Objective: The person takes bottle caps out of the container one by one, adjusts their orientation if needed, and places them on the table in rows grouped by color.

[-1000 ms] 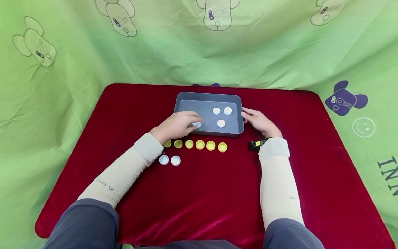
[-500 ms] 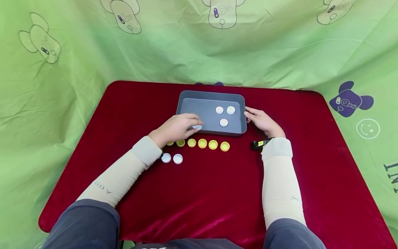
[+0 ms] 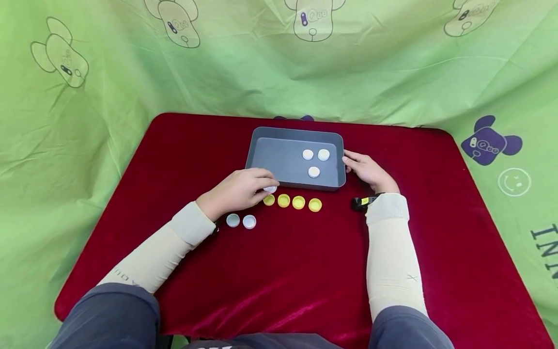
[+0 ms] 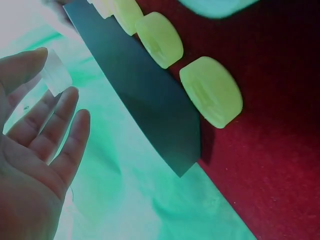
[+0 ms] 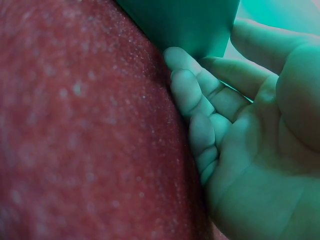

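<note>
A white bottle cap [image 3: 271, 189] is pinched between the thumb and fingers of my left hand [image 3: 240, 191], just outside the tray's front wall. The left wrist view shows this cap [image 4: 56, 75] held above the table, with the remaining fingers loosely bent. My right hand [image 3: 369, 172] holds the right end of the grey rectangular tray [image 3: 279, 157]. Up close, its thumb and curled fingers [image 5: 185, 92] meet the tray's corner. Three white caps [image 3: 314, 172] lie in the tray's right half.
Yellow bottle caps [image 3: 298, 202] form a row before the tray, partly hidden by my left hand. Two white caps [image 3: 249, 222] lie nearer me on the red tablecloth [image 3: 296, 271]. Green printed cloth [image 3: 244, 72] hangs behind the table.
My left hand has lifted a white cap out of the tray's left half and brought it toward me over the front wall. My right hand stays at the tray's right end.
</note>
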Demonstrator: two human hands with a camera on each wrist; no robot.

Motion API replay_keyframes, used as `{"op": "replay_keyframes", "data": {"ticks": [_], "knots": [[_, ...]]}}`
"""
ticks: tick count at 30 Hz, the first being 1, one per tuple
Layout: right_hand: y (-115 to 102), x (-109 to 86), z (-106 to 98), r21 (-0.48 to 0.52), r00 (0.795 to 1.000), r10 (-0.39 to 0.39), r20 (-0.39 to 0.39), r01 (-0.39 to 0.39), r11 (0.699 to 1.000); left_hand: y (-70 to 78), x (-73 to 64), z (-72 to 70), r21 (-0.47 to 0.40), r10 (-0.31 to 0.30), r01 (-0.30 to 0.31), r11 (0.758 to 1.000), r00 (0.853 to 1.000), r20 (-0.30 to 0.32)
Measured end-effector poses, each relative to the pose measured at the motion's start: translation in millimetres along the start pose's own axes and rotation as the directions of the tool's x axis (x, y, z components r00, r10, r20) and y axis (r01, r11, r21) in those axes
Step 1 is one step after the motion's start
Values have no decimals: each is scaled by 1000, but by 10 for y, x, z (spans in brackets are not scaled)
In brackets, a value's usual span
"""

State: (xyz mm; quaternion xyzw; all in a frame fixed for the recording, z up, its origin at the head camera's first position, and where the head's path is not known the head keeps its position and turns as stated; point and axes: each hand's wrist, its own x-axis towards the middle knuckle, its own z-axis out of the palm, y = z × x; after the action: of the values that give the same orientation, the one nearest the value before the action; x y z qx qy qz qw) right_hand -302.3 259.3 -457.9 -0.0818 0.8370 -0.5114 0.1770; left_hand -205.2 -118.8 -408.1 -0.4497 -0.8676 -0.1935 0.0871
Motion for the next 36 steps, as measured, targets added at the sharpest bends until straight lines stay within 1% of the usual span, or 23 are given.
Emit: {"op": "replay_keyframes", "data": {"ticks": [3,8,12,14,18,21,24,28,31,36], "knots": [[3,4,20,-4,1000,19,-6,-19,1000,20,-68,2,-1,4,-4,1000,1000,0],[16,4,91,-9,999,34,10,-34,999,52,-178,-12,0,-8,8,1000,999,38],[34,-9,130,-3,999,42,6,-42,999,85,-232,-15,0,-17,17,1000,997,70],[47,-17,144,-2,999,50,3,-50,999,104,-253,-13,-4,-19,19,1000,996,87],[54,-13,168,-2,999,39,12,-39,999,146,-286,-14,-6,-25,26,1000,992,127],[44,-10,163,5,999,36,5,-36,999,177,-289,-15,-7,-33,34,999,986,163],[27,-12,134,-10,999,42,-2,-42,999,201,-283,-8,-15,-36,40,999,981,189],[-7,-16,97,-36,999,45,2,-45,998,224,-290,13,-21,-33,37,999,982,187],[-32,-16,72,-46,999,48,6,-48,998,244,-302,34,-17,-17,20,1000,984,180],[-63,-13,26,-44,998,60,10,-59,997,274,-316,76,-9,5,-4,1000,983,185]]}}
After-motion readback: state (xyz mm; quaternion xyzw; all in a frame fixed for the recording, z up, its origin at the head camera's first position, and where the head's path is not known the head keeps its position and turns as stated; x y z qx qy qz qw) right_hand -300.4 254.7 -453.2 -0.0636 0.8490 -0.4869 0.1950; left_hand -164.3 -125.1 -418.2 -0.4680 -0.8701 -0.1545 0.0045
